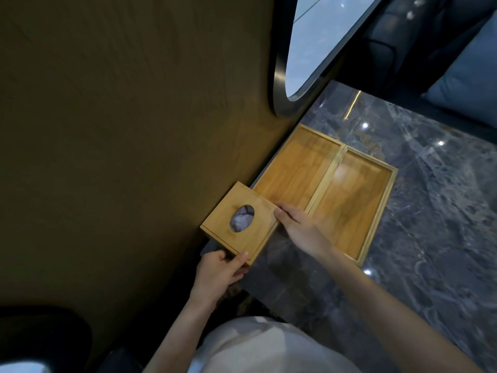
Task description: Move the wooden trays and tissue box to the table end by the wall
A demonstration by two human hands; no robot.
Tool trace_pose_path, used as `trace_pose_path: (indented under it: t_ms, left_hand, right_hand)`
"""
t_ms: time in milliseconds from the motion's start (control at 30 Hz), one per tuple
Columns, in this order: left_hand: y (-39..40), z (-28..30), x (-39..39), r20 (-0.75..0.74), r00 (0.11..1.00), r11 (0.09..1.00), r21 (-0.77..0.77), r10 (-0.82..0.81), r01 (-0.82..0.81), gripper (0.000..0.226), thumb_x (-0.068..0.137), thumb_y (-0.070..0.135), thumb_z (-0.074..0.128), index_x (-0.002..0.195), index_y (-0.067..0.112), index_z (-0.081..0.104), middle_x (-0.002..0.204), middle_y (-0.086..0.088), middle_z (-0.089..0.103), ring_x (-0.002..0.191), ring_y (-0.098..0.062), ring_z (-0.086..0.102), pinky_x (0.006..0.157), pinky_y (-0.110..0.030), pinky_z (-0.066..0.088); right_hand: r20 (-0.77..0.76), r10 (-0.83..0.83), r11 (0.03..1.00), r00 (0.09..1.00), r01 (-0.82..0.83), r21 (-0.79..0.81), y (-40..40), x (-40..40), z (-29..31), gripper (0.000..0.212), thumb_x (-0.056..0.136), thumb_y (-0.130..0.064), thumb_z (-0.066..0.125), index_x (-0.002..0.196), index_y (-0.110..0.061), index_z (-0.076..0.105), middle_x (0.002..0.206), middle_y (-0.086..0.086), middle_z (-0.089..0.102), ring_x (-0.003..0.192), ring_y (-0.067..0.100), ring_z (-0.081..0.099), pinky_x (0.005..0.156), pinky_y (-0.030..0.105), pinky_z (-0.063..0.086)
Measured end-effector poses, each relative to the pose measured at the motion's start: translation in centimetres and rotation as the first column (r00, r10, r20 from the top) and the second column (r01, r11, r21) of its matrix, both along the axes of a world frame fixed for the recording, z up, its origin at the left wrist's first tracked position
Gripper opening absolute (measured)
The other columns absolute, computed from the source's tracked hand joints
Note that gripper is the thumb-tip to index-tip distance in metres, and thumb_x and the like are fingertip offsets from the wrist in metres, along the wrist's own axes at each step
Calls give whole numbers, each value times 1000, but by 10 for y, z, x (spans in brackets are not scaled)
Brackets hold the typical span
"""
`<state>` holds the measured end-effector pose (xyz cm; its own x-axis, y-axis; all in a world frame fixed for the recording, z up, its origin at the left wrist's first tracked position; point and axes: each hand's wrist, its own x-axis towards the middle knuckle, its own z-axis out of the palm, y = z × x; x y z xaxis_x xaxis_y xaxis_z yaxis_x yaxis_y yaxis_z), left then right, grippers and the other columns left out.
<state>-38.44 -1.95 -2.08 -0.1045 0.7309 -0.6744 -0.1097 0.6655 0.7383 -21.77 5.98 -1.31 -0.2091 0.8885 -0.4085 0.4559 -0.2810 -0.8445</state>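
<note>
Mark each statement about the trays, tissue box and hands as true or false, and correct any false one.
1. Two wooden trays lie side by side, touching. True.
2. The tissue box has a square opening on top. False: the opening is oval.
3. Both hands are on the tissue box, the left hand at its near corner, the right hand at its side. True.
4. The trays are full of cups. False: both are empty.
5. The table is plain white. False: it is dark marble.
</note>
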Motion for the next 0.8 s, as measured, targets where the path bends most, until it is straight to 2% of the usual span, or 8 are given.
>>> trace_pose_path:
  t_ms: [100,333,467,533,633,700,767,800]
  left_hand:
    - [1,0,-1,-22,1000,1000,20,-15,15,7,83,14,62,76,11,63,77,-4,68,69,-14,67,58,-15,56]
    - [4,-4,-7,-220,964,986,36,-151,162,18,79,25,67,72,8,65,83,-13,71,77,-20,70,63,-21,57]
    - [5,0,-11,-324,907,959,-5,-268,282,32,79,33,66,76,1,66,88,-18,72,80,-25,70,77,-38,59]
    - [8,7,-13,-454,804,910,-44,-385,411,41,78,43,63,69,3,63,76,-11,69,73,-22,67,72,-36,57]
    - [17,27,-16,-639,567,800,-133,-521,585,42,80,45,59,55,12,52,58,-1,54,56,-16,54,55,-28,43]
    - [25,45,-16,-706,425,723,-178,-566,667,41,81,43,57,57,10,56,56,-2,53,57,-20,56,57,-33,45]
    - [39,69,-15,-758,301,636,-189,-579,749,41,83,41,55,66,5,64,60,-4,59,64,-23,63,64,-38,51]
    - [49,78,-14,-767,301,616,-151,-566,773,38,84,40,54,72,6,67,66,-5,65,68,-23,65,69,-40,54]
  right_hand:
    - [24,12,1000,1000,-12,-2,3,-1,1,37,97,-29,36,127,-15,51,122,-2,54,110,7,44,94,23,30]
    - [-20,-15,999,1000,14,-32,2,-3,4,35,97,-29,36,125,-16,52,114,-5,52,112,11,46,95,25,31]
    - [-37,-12,999,999,11,-32,0,-2,7,35,98,-29,35,125,-16,51,110,-8,51,105,7,44,91,23,29]
    - [-37,-15,999,999,13,-38,2,-3,7,34,97,-29,36,124,-15,53,111,-6,53,109,11,48,91,24,31]
    - [-2,0,1000,1000,0,-14,5,0,5,34,96,-28,40,124,-14,54,114,-2,56,114,17,51,88,23,36]
    - [6,-22,1000,1000,22,2,6,2,11,36,95,-26,42,127,-13,51,122,2,56,112,14,50,86,20,39]
    - [14,-45,995,999,44,88,10,5,20,35,94,-22,44,128,-12,49,129,5,56,115,14,50,92,23,39]
    - [-9,-101,987,995,102,128,11,5,29,34,94,-21,44,127,-12,50,129,6,57,116,15,52,94,26,40]
